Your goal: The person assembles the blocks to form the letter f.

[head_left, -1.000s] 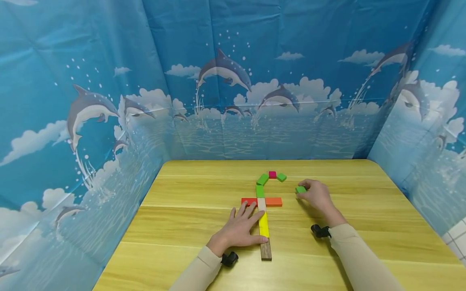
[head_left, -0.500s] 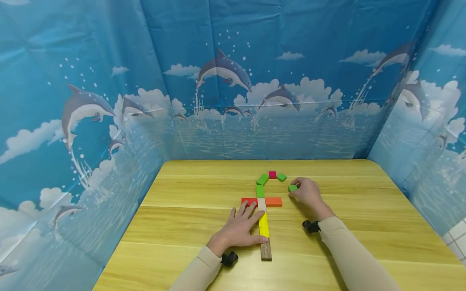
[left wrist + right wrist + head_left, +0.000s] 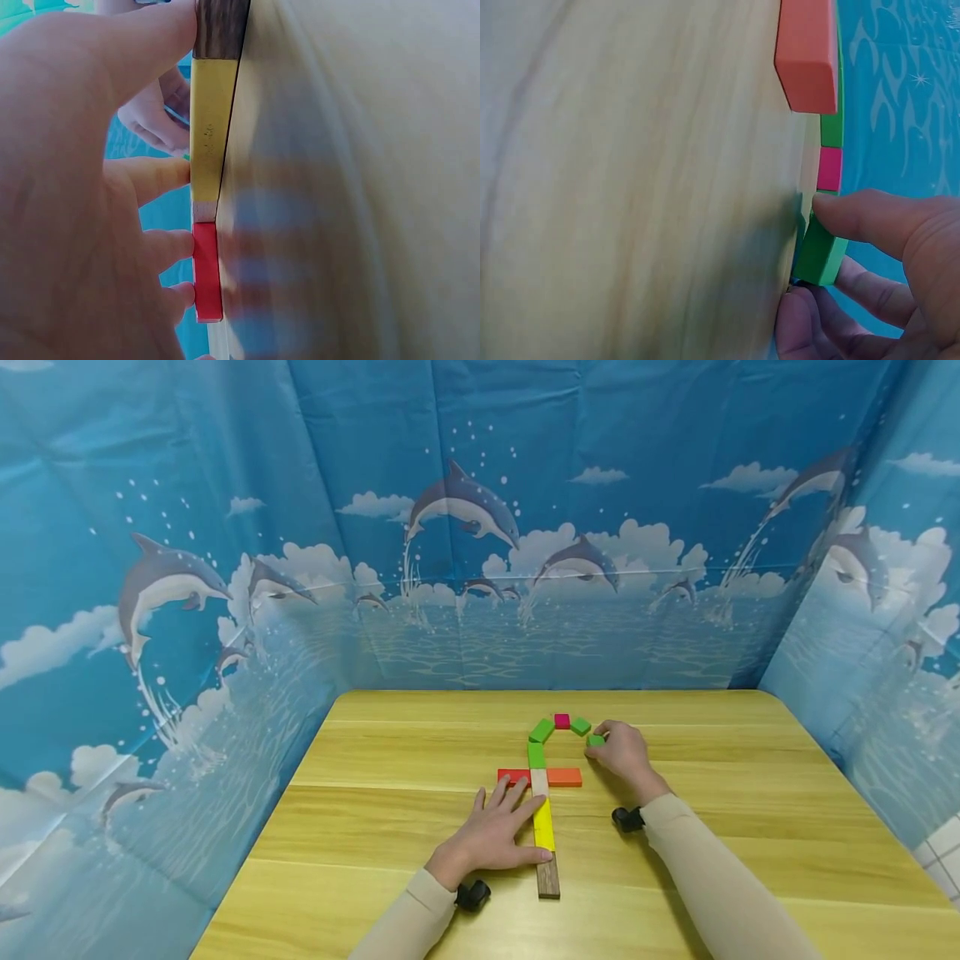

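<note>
My right hand [image 3: 624, 755] pinches a small green block [image 3: 596, 741] between thumb and fingers, just right of the curved end of a row of blocks; the right wrist view shows the held block [image 3: 821, 251] close up, low at the table. Another green block [image 3: 581, 727] and a magenta block [image 3: 562, 722] top the curve, with two green blocks [image 3: 536, 755] down its left side. My left hand [image 3: 491, 837] lies spread, its fingers touching the red block [image 3: 513, 776], the yellow block [image 3: 543, 827] and the dark brown block [image 3: 548, 878].
An orange block [image 3: 564, 777] sticks out right of a pale wood block [image 3: 538, 782], opposite the red one. Everything lies on a wood-grain table [image 3: 375, 827]. A blue dolphin-print curtain [image 3: 465, 635] hangs along its back and sides.
My right hand has carried the green block left and slightly away from me, up to the curve's right end. My left hand has stayed in place on the blocks.
</note>
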Action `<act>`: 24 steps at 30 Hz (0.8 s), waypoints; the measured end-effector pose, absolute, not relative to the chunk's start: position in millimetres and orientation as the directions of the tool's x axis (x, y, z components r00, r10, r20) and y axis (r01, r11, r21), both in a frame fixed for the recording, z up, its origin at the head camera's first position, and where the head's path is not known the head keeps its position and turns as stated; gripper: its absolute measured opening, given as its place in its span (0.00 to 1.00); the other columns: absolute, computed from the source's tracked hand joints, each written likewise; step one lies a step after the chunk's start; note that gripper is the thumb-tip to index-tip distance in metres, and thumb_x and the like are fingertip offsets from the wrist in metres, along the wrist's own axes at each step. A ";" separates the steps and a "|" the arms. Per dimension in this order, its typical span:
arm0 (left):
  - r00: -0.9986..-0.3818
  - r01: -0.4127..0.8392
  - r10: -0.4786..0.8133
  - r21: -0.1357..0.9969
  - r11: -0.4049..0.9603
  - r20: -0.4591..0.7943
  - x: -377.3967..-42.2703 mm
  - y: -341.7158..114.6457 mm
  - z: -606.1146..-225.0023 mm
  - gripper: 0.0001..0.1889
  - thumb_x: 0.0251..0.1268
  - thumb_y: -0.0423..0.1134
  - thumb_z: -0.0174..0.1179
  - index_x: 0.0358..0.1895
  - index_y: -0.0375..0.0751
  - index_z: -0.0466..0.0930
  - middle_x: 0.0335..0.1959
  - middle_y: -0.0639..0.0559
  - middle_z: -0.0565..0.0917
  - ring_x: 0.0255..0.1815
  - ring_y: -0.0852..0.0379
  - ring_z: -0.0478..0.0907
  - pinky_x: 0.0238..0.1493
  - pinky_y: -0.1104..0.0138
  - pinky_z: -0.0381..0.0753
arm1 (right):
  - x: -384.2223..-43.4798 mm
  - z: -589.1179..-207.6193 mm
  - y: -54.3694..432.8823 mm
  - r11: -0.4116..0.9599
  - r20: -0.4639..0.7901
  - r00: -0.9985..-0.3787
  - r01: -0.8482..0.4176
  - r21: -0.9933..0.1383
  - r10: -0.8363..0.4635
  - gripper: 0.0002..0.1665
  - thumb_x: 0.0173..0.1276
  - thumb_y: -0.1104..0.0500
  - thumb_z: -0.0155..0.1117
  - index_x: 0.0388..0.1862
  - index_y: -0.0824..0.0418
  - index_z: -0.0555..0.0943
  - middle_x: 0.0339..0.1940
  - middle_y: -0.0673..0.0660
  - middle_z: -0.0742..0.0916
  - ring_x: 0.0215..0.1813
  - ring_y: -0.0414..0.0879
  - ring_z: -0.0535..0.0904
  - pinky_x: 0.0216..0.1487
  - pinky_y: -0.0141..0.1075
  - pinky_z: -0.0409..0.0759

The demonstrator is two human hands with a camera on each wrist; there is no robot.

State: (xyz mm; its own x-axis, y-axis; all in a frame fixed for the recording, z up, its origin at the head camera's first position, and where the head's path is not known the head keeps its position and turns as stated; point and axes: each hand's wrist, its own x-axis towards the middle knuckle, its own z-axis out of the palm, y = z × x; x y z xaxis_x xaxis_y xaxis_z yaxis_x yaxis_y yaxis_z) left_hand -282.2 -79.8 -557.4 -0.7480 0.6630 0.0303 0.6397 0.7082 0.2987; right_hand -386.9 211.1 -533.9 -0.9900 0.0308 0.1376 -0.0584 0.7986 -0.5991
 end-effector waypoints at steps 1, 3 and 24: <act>-0.748 0.640 0.663 0.298 0.708 0.030 -282.2 -79.9 -557.5 0.47 0.63 0.78 0.45 0.82 0.62 0.49 0.83 0.48 0.43 0.82 0.43 0.32 0.73 0.35 0.40 | -388.3 -534.6 210.8 0.801 0.140 -0.990 -0.058 -0.596 0.032 0.25 0.62 0.57 0.75 0.53 0.70 0.82 0.44 0.66 0.86 0.41 0.57 0.81 0.40 0.49 0.80; -0.748 0.640 0.662 0.299 0.708 0.033 -282.3 -80.2 -557.6 0.47 0.63 0.78 0.45 0.82 0.62 0.49 0.83 0.48 0.43 0.82 0.43 0.32 0.73 0.35 0.39 | -391.3 -535.6 210.1 0.807 0.141 -0.989 -0.054 -0.588 0.037 0.25 0.62 0.57 0.75 0.54 0.69 0.82 0.44 0.66 0.87 0.41 0.57 0.81 0.41 0.49 0.80; -0.750 0.637 0.661 0.294 0.713 0.023 -284.7 -78.2 -557.1 0.48 0.63 0.78 0.46 0.82 0.61 0.49 0.83 0.47 0.43 0.82 0.42 0.32 0.73 0.35 0.40 | -400.3 -537.7 203.2 0.812 0.143 -0.988 -0.034 -0.583 0.061 0.28 0.61 0.57 0.77 0.55 0.71 0.82 0.51 0.69 0.85 0.50 0.63 0.81 0.49 0.54 0.80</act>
